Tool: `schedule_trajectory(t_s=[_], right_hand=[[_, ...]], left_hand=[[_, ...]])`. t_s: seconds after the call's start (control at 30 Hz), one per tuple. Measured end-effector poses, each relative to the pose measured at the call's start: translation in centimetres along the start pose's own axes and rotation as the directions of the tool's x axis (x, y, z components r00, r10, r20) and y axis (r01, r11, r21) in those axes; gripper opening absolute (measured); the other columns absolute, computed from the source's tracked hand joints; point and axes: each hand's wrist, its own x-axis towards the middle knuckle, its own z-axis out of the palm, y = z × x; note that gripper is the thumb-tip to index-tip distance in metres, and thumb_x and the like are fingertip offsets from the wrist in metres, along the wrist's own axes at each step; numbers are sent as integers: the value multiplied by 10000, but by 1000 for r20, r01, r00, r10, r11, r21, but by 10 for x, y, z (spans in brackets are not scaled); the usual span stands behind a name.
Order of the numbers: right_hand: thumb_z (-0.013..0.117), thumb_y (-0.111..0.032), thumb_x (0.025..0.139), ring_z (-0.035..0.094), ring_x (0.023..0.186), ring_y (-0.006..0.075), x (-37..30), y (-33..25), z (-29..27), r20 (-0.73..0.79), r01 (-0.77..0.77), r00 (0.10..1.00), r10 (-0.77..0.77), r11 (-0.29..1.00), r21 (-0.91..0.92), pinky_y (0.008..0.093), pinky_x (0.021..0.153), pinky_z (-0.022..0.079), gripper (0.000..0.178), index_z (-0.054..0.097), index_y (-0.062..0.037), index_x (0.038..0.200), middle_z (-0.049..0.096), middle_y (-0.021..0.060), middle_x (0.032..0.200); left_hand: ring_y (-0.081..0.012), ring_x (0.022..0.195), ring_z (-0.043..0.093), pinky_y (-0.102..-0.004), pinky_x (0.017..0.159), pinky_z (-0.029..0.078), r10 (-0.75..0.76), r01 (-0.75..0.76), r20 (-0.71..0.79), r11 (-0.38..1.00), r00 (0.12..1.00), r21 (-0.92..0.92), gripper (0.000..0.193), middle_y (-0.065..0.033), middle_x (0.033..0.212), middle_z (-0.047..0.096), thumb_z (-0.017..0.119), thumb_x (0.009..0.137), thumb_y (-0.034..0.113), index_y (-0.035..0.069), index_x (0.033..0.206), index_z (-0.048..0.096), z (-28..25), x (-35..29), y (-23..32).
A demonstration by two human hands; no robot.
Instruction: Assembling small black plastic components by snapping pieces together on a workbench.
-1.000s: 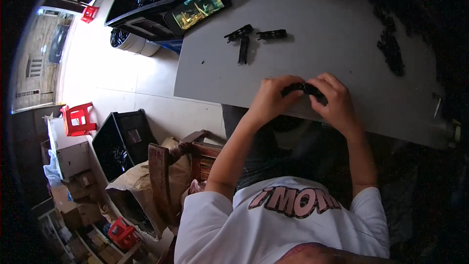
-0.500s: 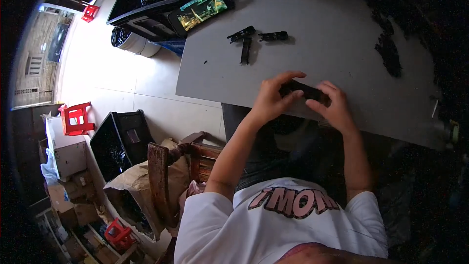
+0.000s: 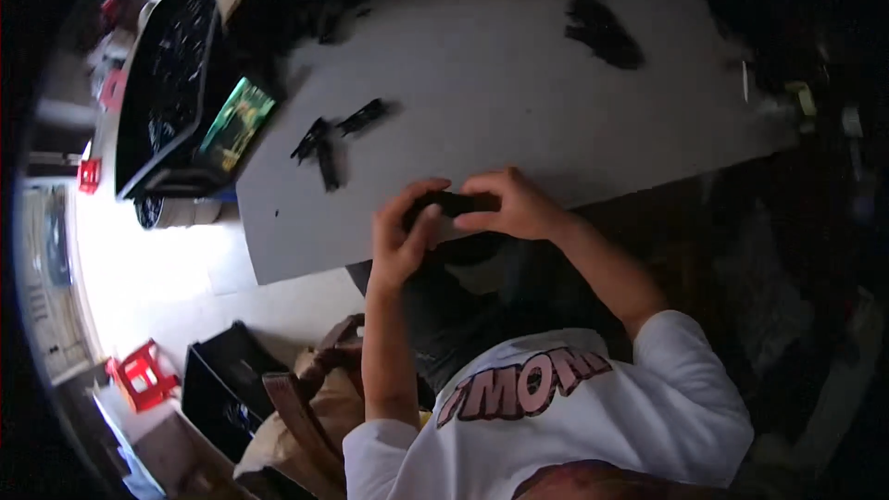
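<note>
Both of my hands are closed on a small dark oblong part [image 3: 452,205] above the near edge of the grey table [image 3: 482,102]. My left hand [image 3: 400,231] has its thumb and fingers round one end. At the other end, my right hand [image 3: 505,206] pinches it between thumb and fingers. The part's details are lost in the dark and behind the fingers. Farther off to the left lie several black plastic pieces [image 3: 324,153], among them one slanted piece [image 3: 362,117].
A big black crate [image 3: 176,162] full of black parts stands at the far left. Against it leans a lit screen [image 3: 237,125]. Black parts [image 3: 602,32] are heaped at the table's far side. Lower left are a red stool [image 3: 145,377], a black bin [image 3: 218,389] and a wooden chair [image 3: 310,431].
The whole view has swung to the right, so the table and its things appear turned and farther left. My hands have drawn closer together on the dark part, still holding it.
</note>
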Motion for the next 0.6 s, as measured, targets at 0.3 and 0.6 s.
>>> schedule_trajectory(t_s=[0.3,0.6], right_hand=[[642,-184,810,505,706,102,-11,14,-55,-79,92,992,-100,991,-93,244,602,428,181,586,-34,894,558,29,805],[541,-48,850,556,858,224,-28,115,-233,-503,-314,769,-395,451,-835,345,717,472,181,572,-51,1028,516,101,1090]], left_hand=[[-63,635,442,-215,541,347,-237,226,-170,971,957,-81,151,-7,744,525,561,856,145,-1,897,568,11,-7,5],[-88,648,446,-227,586,358,-235,220,-160,969,959,-108,153,-5,714,503,619,817,148,36,786,519,4,1,4]])
